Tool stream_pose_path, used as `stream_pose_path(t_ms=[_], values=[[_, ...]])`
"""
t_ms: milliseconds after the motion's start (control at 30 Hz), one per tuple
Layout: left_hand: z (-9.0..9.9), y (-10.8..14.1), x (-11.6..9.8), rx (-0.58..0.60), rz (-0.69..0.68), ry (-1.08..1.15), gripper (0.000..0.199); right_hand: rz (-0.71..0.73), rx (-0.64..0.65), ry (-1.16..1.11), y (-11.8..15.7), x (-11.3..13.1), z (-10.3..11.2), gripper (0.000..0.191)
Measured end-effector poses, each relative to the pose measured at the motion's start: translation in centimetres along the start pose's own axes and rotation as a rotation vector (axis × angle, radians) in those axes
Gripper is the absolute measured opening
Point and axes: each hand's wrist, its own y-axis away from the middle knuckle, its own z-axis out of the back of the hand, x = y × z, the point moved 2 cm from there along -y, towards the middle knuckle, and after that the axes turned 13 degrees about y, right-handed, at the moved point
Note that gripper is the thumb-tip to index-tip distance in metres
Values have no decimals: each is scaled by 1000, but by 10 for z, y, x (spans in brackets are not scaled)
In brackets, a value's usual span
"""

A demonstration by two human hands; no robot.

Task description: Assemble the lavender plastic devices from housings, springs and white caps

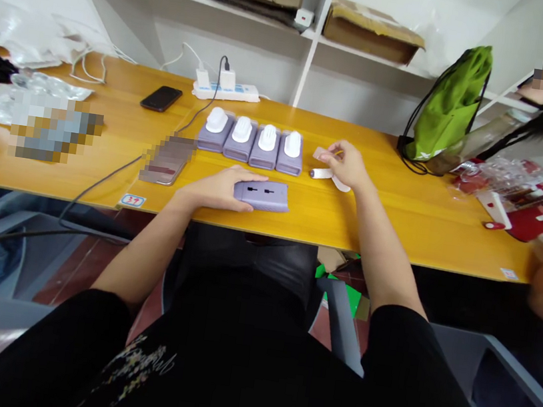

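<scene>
My left hand (pixel 217 189) is closed around one end of a pale purple box-shaped piece (pixel 267 195) lying near the table's front edge. Its upper face bears two black plug-shaped marks. To the right, the fingers of my right hand (pixel 350 164) pinch a small pale pinkish flat piece (pixel 319 154). Just below those fingers, a white cylinder with a dark end (pixel 321 173) rests on the table, and a white strip (pixel 341 185) shows under the hand. Behind both hands stands a row of several purple boxes (pixel 262 156), each topped by a white rounded plug piece (pixel 267 138).
A phone (pixel 169 161) lies left of my left hand, with a dark phone (pixel 161 98) farther back. A white power strip (pixel 226 91) with chargers sits behind. At right are a green drawstring bag (pixel 450 104) and red items (pixel 537 217). People sit on both sides.
</scene>
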Motion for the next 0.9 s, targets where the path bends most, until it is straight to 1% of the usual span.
stream_pose_path(t_ms=[67, 167, 233, 300, 367, 400, 433, 467, 500, 533, 567, 600, 667, 700, 767, 833, 900], values=[[0, 1, 2, -4, -5, 17, 98, -43, 15, 58, -14, -1, -1, 32], [1, 2, 6, -8, -19, 27, 97, -62, 100, 176, -34, -2, -8, 38], [1, 2, 8, -12, -38, 19, 95, -63, 146, 207, -40, -1, -14, 42], [2, 2, 10, -18, -52, 11, 95, -76, 147, 224, -39, 1, -15, 50], [3, 1, 10, -22, -47, 12, 96, -81, 81, 248, -27, 4, -11, 61], [3, 1, 10, -20, -38, 18, 96, -61, 41, 259, -16, 7, -6, 64], [4, 1, 9, -13, -26, 25, 98, -22, -16, 270, -3, 10, -1, 65], [5, 1, 8, -3, -18, 30, 98, 62, -33, 275, 13, 14, 4, 63], [6, 1, 7, 8, -13, 32, 99, 169, 4, 280, 31, 18, 7, 58], [6, 2, 6, 15, -10, 30, 99, 257, 73, 300, 50, 22, 8, 51], [7, 2, 5, 19, -7, 23, 100, 306, 146, 330, 68, 24, 9, 47], [8, 3, 4, 19, -3, 13, 102, 320, 196, 354, 83, 25, 9, 48], [10, 4, 3, 16, 14, -11, 106, 311, 214, 375, 104, 27, 8, 53], [10, 4, 2, 15, 26, -25, 108, 293, 203, 374, 109, 27, 8, 55], [10, 6, 1, 17, 47, -51, 110, 257, 168, 345, 111, 29, 6, 53], [9, 6, -1, 17, 72, -60, 114, 217, 141, 253, 108, 33, 5, 49], [6, 6, -2, 1, 119, -54, 124, 138, 123, 61, 108, 39, 3, 45]])
